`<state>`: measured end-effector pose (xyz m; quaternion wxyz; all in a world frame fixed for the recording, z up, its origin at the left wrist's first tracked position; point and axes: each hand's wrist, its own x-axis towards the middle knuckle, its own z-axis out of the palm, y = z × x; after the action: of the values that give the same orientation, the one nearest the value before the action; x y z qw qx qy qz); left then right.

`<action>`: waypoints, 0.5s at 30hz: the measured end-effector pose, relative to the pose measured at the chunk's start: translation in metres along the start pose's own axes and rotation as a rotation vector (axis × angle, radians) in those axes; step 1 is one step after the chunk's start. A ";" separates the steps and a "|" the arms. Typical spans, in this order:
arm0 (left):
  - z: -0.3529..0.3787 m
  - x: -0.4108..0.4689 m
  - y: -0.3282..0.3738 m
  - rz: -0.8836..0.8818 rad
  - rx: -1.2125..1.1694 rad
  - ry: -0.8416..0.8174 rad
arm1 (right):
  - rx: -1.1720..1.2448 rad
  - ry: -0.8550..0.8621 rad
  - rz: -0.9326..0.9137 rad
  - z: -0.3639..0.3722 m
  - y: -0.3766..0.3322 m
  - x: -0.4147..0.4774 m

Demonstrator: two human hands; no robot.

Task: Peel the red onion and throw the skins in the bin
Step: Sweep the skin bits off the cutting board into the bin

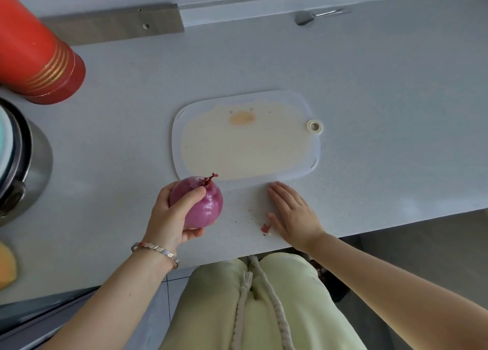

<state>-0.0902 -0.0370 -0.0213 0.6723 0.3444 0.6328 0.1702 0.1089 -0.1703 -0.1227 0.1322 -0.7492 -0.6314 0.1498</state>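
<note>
I see left hand (169,217) gripping red onion (204,205); right hand (293,212) flat on desk (383,151), skin scrap (265,227) just beside its thumb, so right nearer.

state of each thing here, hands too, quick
red onion: glossy, dry tuft on top, held up
left hand: grips the onion
right hand: flat on the counter, fingers straight
skin scrap: loose on the counter beside the right thumb
cutting board: flat, stained yellow
</note>
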 end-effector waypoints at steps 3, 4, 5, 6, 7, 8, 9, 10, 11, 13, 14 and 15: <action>0.002 -0.001 -0.002 -0.001 0.004 -0.001 | 0.017 -0.067 -0.118 0.004 -0.005 0.005; 0.002 -0.001 -0.002 -0.001 0.004 -0.003 | 0.000 -0.105 -0.187 0.005 -0.006 0.004; 0.002 -0.001 -0.003 -0.003 0.004 -0.006 | -0.023 -0.149 -0.265 0.006 -0.005 -0.001; 0.003 -0.001 -0.003 -0.006 0.004 -0.009 | -0.033 -0.198 -0.341 0.006 -0.002 -0.007; 0.003 -0.001 -0.003 -0.007 0.006 -0.013 | -0.021 -0.250 -0.409 0.005 0.002 -0.014; 0.003 -0.001 -0.003 -0.007 0.009 -0.016 | 0.003 -0.294 -0.468 0.002 0.007 -0.020; 0.003 -0.002 -0.002 -0.008 0.014 -0.017 | 0.025 -0.318 -0.516 0.000 0.012 -0.026; 0.003 -0.002 -0.002 -0.008 0.017 -0.017 | 0.038 -0.322 -0.543 -0.003 0.015 -0.028; 0.004 -0.002 -0.002 -0.007 0.019 -0.017 | 0.046 -0.314 -0.544 -0.006 0.017 -0.027; 0.005 -0.002 -0.002 -0.005 0.017 -0.016 | 0.053 -0.277 -0.489 -0.009 0.013 -0.011; 0.005 -0.001 -0.002 -0.007 0.014 -0.015 | 0.054 -0.260 -0.458 -0.007 0.007 0.001; 0.006 -0.002 -0.002 -0.010 0.012 -0.015 | 0.059 -0.255 -0.444 -0.005 -0.001 0.011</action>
<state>-0.0854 -0.0413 -0.0218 0.6760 0.3464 0.6304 0.1602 0.1116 -0.1597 -0.1177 0.1030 -0.5631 -0.7873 0.2291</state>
